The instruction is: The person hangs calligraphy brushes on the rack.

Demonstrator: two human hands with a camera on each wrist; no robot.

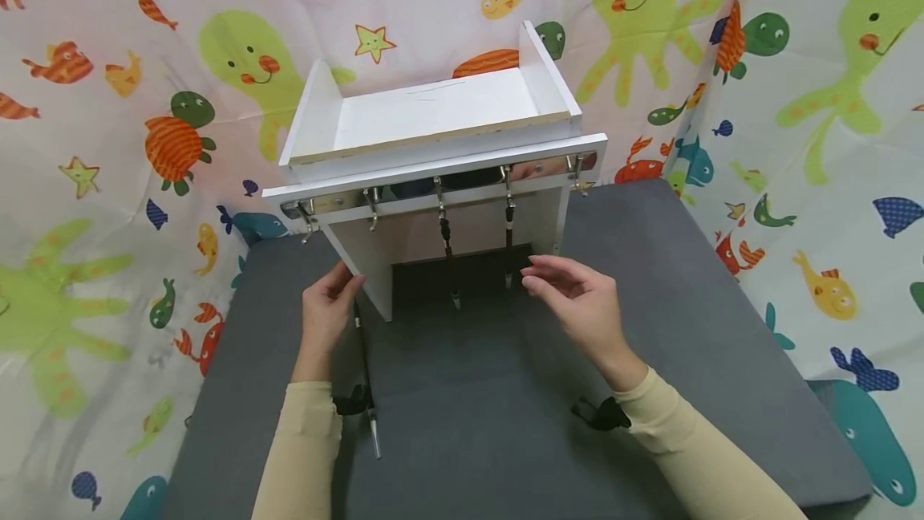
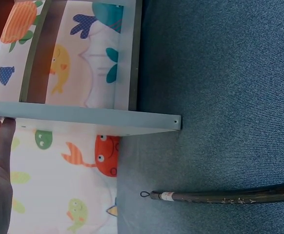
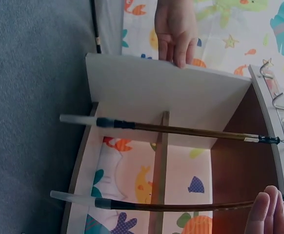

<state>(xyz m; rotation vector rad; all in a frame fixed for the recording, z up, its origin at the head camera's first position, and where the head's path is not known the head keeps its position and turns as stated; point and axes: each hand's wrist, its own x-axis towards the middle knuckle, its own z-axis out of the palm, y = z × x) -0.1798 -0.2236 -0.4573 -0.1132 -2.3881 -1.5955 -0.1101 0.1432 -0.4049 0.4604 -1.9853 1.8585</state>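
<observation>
A white shelf unit (image 1: 433, 115) carries a metal rail with several hooks (image 1: 439, 187) along its front. Two calligraphy brushes hang from hooks: one brush (image 1: 449, 251) near the middle and another brush (image 1: 508, 235) to its right, both with clear tip covers. My left hand (image 1: 328, 307) touches the front edge and outer side of the left side panel (image 1: 368, 287). My right hand (image 1: 573, 303) hovers beside the right-hand brush, thumb and fingers apart. In the right wrist view its straight fingertips (image 3: 269, 209) show near that brush's top. A third brush (image 2: 220, 195) lies left of the shelf.
The shelf stands on a grey cloth-covered table (image 1: 505, 424). A patterned curtain (image 1: 426, 14) with sea animals hangs behind and at both sides. Black wrist-worn devices (image 1: 599, 414) sit under the sleeves. An open top compartment (image 1: 440, 107) is above the hooks.
</observation>
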